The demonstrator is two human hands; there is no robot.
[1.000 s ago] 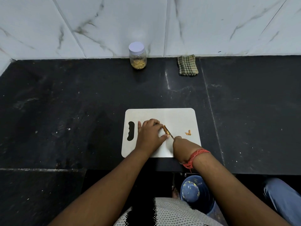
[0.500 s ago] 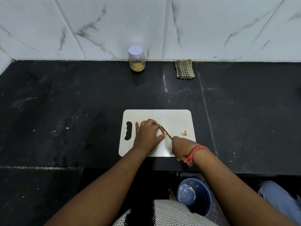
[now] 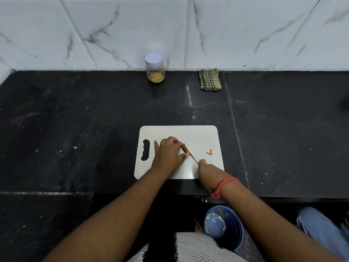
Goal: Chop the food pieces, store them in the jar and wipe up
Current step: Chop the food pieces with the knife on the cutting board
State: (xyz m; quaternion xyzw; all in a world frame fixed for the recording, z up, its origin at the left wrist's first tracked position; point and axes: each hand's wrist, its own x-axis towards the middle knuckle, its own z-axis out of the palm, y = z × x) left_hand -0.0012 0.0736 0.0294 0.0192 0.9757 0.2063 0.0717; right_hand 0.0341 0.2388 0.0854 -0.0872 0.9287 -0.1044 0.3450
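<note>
Fingers of the left hand (image 3: 168, 154) curled down over the orange food strip (image 3: 185, 148), pinning it to the white cutting board (image 3: 200, 135). Right hand (image 3: 205, 168) was wrapped round the knife (image 3: 193, 158), blade slanting up to the strip just past the left fingertips. Two cut bits (image 3: 209, 152) lay beyond the right hand on the board. Well ahead of both hands, by the wall, stood the lidded jar (image 3: 154, 68), and right of it the checked cloth (image 3: 209, 79).
</note>
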